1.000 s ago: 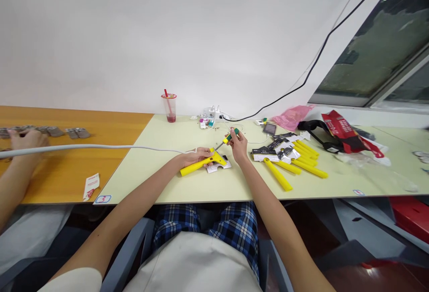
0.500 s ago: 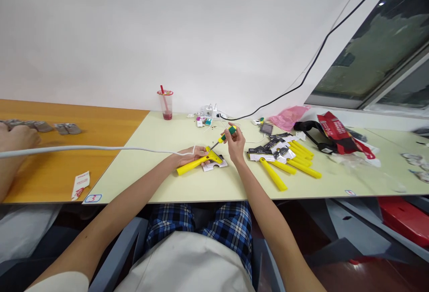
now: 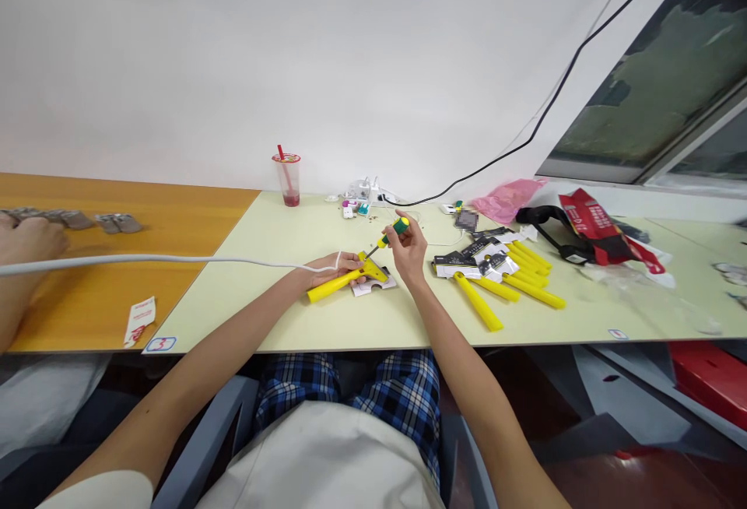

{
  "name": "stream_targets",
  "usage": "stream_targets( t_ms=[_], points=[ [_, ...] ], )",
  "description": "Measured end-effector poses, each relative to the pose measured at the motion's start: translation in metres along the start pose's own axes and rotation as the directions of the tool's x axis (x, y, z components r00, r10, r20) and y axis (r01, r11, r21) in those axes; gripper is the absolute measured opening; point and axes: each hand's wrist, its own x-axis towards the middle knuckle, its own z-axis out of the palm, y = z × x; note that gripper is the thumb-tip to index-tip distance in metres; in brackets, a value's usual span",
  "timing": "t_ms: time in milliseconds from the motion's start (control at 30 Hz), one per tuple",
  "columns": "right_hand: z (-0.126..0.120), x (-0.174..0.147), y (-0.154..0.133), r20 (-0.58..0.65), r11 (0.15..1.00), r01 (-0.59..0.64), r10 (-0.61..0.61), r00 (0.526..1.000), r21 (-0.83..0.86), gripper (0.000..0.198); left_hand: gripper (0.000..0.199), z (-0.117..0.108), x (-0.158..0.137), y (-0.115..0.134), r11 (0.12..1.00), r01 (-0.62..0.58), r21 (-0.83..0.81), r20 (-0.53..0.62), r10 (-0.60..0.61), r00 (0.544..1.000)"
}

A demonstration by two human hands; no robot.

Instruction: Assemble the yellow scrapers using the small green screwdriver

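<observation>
My left hand point(image 3: 330, 266) presses a yellow T-shaped tool point(image 3: 341, 281) down on the pale green table point(image 3: 280, 291); the tool lies over a white card point(image 3: 377, 286). In my right hand point(image 3: 407, 248) is a screwdriver point(image 3: 390, 232) with a green and yellow handle, its tip angled down onto the head of the yellow tool. A pile of several more yellow tools point(image 3: 513, 279) and black-and-white packaging cards point(image 3: 467, 256) lies just to the right of my right hand.
A cup with a red straw point(image 3: 288, 179), a white power strip point(image 3: 366, 196), a pink bag point(image 3: 506, 199), a black strap point(image 3: 545, 225) and a red bag point(image 3: 598, 225) stand further back. A grey cable point(image 3: 145, 260) crosses the orange table point(image 3: 105, 291), where another person's hand point(image 3: 29, 238) rests.
My right hand with the screwdriver has shifted slightly left and turned. The left hand and yellow tool have stayed put. The camera view has drifted a little.
</observation>
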Motion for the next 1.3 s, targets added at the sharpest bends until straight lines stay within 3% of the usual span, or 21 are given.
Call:
stream_targets(
  t_ms=[333,733,1300],
  points=[
    [0.0,0.0,0.007,-0.01,1.0,0.016,-0.016,1.0,0.027,0.061,0.024,0.005,-0.005,0.003,1.0,-0.012,0.016,-0.018,0.012,1.0],
    [0.0,-0.001,0.008,0.009,0.999,0.006,-0.007,1.0,0.04,0.056,0.026,-0.008,0.004,-0.006,1.0,-0.021,-0.005,0.01,0.021,1.0],
    [0.0,-0.004,-0.001,0.049,0.988,0.153,-0.152,0.987,-0.028,0.048,0.032,0.0,-0.001,-0.002,0.999,-0.046,0.024,0.034,0.045,0.998]
  ],
)
